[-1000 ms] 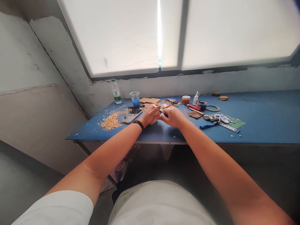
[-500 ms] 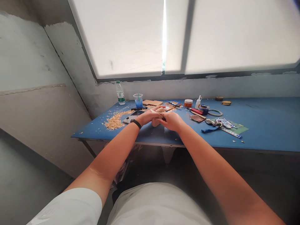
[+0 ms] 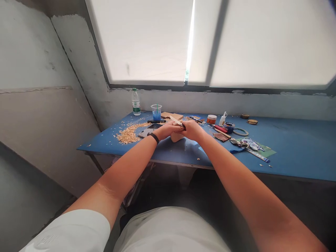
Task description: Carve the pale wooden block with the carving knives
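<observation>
Pale blinds cover a window above a blue-topped worktable, where a person in a white short-sleeved shirt works with both arms stretched forward. At the table's near edge, the left hand, a dark band at its wrist, closes its fingers over a light wooden piece, whose rounded lower end shows beneath the hands. The right hand, just beside it, has its fingers clamped around the handle of a knife, the pale blade slanting up and leftward over the left fingers; whether the edge touches the wood cannot be told. Wood shavings lie heaped to the left, next to a phone. Behind stand a water bottle and a plastic cup of blue liquid, near flat boards. To the right are an orange jar, a white squeeze bottle, a tape ring and a ruler.
</observation>
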Demonstrator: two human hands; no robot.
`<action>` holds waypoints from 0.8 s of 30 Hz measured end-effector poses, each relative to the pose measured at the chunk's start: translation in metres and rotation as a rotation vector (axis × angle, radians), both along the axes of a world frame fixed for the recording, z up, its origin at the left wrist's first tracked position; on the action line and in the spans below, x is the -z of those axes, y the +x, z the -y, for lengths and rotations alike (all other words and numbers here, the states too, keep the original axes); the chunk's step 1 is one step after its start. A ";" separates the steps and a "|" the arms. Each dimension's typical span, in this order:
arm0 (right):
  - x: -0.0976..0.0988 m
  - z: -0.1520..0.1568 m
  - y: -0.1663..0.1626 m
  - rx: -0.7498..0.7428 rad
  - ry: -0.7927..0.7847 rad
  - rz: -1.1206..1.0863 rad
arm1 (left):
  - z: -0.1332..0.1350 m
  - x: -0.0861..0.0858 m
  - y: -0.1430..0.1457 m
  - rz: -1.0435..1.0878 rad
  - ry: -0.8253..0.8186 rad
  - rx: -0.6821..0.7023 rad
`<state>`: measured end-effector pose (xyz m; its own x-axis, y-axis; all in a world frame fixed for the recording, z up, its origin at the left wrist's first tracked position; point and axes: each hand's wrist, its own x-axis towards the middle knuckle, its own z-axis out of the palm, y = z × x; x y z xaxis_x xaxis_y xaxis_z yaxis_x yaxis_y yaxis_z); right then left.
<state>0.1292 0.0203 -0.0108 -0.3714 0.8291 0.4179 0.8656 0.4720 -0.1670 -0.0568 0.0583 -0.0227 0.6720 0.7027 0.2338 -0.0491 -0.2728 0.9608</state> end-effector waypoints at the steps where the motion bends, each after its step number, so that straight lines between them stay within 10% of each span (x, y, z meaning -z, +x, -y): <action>1: 0.000 -0.002 -0.002 -0.008 0.012 -0.018 | -0.001 0.000 -0.001 0.027 -0.021 -0.006; 9: 0.027 -0.005 -0.002 -0.085 0.107 -0.244 | -0.008 0.008 -0.004 0.093 -0.074 0.005; 24: 0.027 0.006 0.002 0.283 -0.024 -0.033 | -0.004 0.010 -0.001 0.124 -0.031 -0.066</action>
